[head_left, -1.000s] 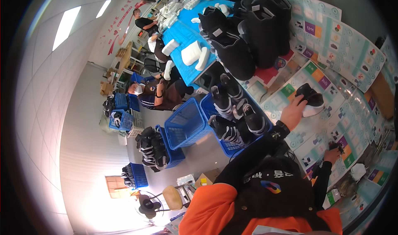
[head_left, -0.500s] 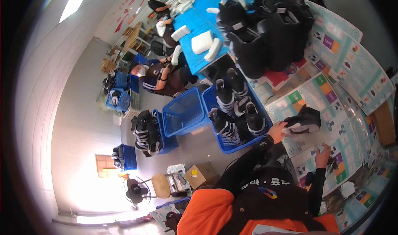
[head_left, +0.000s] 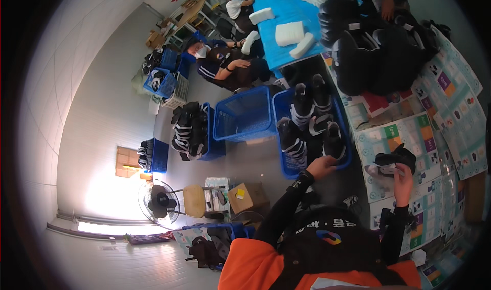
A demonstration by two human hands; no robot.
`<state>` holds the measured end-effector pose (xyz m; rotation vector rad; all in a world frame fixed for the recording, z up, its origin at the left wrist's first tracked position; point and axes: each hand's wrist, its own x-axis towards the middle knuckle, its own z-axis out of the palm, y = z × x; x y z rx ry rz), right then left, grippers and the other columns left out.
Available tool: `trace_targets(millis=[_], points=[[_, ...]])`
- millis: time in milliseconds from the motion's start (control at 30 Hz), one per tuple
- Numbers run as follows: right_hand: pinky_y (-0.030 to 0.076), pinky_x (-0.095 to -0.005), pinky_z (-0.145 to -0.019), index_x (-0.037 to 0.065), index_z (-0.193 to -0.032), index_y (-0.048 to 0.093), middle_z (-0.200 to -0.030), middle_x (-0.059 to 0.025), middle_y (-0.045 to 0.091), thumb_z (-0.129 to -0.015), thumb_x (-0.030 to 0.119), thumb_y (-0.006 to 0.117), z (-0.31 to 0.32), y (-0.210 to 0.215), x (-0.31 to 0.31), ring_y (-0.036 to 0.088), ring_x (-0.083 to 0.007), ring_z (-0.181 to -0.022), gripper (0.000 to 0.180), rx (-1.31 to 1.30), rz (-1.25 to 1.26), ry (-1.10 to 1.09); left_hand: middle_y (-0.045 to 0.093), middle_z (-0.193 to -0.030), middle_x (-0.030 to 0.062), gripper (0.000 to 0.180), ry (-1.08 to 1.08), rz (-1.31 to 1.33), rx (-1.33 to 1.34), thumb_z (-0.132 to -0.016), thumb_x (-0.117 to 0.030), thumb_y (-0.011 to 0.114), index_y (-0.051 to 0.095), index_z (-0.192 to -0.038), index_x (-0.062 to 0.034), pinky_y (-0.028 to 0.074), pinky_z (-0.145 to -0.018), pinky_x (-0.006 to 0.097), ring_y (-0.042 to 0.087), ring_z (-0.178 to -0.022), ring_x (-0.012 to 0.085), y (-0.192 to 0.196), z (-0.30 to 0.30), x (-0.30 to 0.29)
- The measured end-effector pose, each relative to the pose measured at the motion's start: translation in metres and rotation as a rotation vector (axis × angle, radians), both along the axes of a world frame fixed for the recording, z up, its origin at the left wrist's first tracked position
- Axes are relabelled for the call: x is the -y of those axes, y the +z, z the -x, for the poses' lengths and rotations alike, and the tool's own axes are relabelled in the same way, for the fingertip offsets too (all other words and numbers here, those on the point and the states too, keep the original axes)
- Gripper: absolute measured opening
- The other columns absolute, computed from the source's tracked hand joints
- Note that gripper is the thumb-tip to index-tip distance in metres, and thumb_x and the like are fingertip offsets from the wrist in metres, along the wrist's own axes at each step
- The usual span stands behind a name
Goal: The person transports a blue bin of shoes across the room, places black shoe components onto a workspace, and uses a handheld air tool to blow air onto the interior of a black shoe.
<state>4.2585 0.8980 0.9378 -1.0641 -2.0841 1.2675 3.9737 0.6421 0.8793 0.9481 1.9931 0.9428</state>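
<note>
Patterned table (head_left: 409,136) lying before you; your right hand (head_left: 402,176) gripping black shoe (head_left: 393,159), left hand (head_left: 321,166) reaching, fingers curled, over shoe-filled blue basket (head_left: 286,159); empty basket (head_left: 244,113) beside.

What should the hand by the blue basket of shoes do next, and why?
Probably close the left hand on the nearest black shoe in the blue basket. It hovers at the basket's near edge, seemingly holding nothing, while the right hand already rests on a black shoe on the table.
</note>
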Motion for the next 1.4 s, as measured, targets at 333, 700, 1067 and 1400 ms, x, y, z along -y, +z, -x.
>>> trace_targets(millis=[333,700,1067,1400], points=[[0.051,-0.0267,-0.078,-0.001,-0.112,0.065,-0.101,-0.0066,0.07,-0.099,0.005,0.061,0.133,0.006,0.068,0.065,-0.0116,-0.089,0.015,-0.15,0.327,0.349,0.072,-0.118,0.014,0.045,0.323,0.069,0.154,-0.092,-0.03,0.074,0.065,-0.126,-0.0016,0.056,-0.091,0.035,0.071,-0.104,0.0238,-0.048,0.055,0.189],[0.052,-0.0265,-0.082,-0.002,-0.111,0.066,-0.097,-0.0074,0.072,-0.1,0.006,0.061,0.208,0.02,0.102,0.068,-0.0127,-0.091,0.014,-0.134,0.344,0.558,0.072,-0.116,0.0141,0.045,0.534,0.059,0.273,-0.094,-0.029,0.073,0.064,-0.129,-0.0016,0.056,-0.088,0.034,0.072,-0.102,0.0223,-0.06,0.055,0.245],[0.052,-0.0264,-0.08,-0.001,-0.11,0.067,-0.096,-0.0069,0.072,-0.1,0.007,0.061,0.214,0.023,0.099,0.068,-0.012,-0.089,0.014,-0.094,0.318,0.556,0.073,-0.111,0.0133,0.043,0.518,0.081,0.248,-0.094,-0.029,0.073,0.065,-0.128,-0.0033,0.056,-0.088,0.034,0.071,-0.1,0.0216,-0.056,0.056,0.232],[0.052,-0.0258,-0.082,-0.001,-0.109,0.066,-0.096,-0.0068,0.072,-0.1,0.006,0.061,0.205,0.038,0.094,0.069,-0.0127,-0.092,0.013,-0.115,0.338,0.547,0.073,-0.112,0.0129,0.042,0.475,0.062,0.253,-0.095,-0.028,0.073,0.064,-0.128,-0.0035,0.055,-0.089,0.034,0.071,-0.1,0.0214,-0.047,0.055,0.213]])
